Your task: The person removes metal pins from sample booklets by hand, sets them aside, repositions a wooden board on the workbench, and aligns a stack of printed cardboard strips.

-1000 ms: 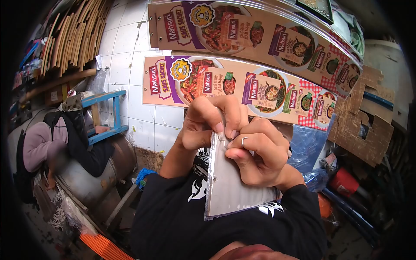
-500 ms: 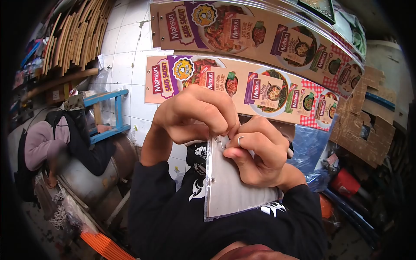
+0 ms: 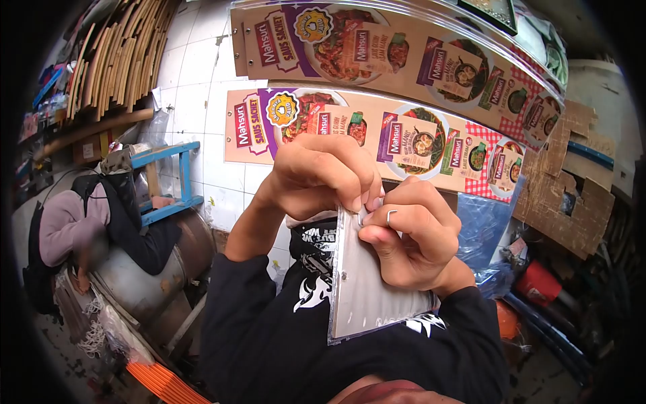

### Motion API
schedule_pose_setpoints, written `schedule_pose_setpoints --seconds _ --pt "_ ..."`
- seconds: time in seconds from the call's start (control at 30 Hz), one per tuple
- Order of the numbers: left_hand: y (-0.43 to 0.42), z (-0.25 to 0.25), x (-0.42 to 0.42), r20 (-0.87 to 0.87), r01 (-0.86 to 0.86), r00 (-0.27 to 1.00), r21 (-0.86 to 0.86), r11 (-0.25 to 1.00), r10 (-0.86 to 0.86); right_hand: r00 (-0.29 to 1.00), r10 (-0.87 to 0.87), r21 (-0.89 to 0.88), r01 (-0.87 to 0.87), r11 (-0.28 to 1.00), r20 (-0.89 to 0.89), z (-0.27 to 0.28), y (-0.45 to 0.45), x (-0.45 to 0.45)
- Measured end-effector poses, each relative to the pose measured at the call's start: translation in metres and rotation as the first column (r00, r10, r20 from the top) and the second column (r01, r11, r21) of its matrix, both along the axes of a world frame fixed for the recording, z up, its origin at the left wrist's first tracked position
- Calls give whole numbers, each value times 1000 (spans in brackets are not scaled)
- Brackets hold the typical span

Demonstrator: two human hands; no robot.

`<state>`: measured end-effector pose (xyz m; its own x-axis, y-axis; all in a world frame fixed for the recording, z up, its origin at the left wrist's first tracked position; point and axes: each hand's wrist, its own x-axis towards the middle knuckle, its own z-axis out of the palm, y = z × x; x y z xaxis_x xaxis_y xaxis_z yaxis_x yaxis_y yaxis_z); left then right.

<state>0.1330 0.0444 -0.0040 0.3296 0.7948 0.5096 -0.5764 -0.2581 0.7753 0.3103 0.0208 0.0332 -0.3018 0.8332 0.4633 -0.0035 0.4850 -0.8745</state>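
Observation:
A pale board in clear plastic [image 3: 373, 289] is tilted against my chest, with a small metal eyelet [image 3: 344, 275] along its left edge. My left hand [image 3: 323, 172] is closed, its thumb and fingers pinching the board's upper corner. My right hand [image 3: 417, 232] is closed beside it, fingertips at the same corner. A thin bent metal hook [image 3: 390, 217] sticks out from its curled fingers. The fingertips hide the top eyelet and how the hook meets it.
Printed sauce display boards [image 3: 404, 145] lie ahead, with more plastic-covered ones [image 3: 404, 60] behind. Blue plastic sheeting [image 3: 484, 229] and cut cardboard [image 3: 565, 182] are on the right. At left, a person [image 3: 74, 222] is near a metal drum [image 3: 148, 269] and blue frame [image 3: 185, 172].
Both hands and the pale board have shifted slightly right. The bent wire that showed at the top eyelet is now covered by my fingertips.

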Motion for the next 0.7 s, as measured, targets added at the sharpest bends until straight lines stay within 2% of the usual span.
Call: schedule_pose_setpoints --seconds 0.17,0.27,0.33,0.37,0.43,0.47,0.6,0.67,0.7 --pt "0 -3 2 36 -31 999 40 999 30 1000 1 -5 -1 1000 -3 0 -1 2" --pt "-1 -1 2 -9 -49 999 120 992 50 1000 8 -5 -8 1000 6 0 0 4" --pt "-6 1 3 -36 -85 996 5 996 86 1000 13 -1 -13 1000 12 0 0 3" --pt "-6 1 2 -36 -85 996 5 996 86 1000 15 -6 -15 1000 0 -1 0 3" --pt "-5 -1 2 58 -25 998 -51 998 28 1000 17 -13 -17 1000 -12 -2 -1 2" --pt "-3 2 -3 -37 -24 999 -3 1000 24 1000 17 -13 -17 1000 -19 -2 -1 1" --pt "5 12 -12 -101 5 995 53 999 0 999 30 -20 -30 999 -22 -4 -2 -1" --pt "8 19 -18 -212 93 974 51 994 -80 999 37 -19 -37 999 -21 -4 -3 -1" --pt "9 21 -18 -212 92 974 51 994 -80 999 41 -19 -41 999 -19 -4 -3 -1"
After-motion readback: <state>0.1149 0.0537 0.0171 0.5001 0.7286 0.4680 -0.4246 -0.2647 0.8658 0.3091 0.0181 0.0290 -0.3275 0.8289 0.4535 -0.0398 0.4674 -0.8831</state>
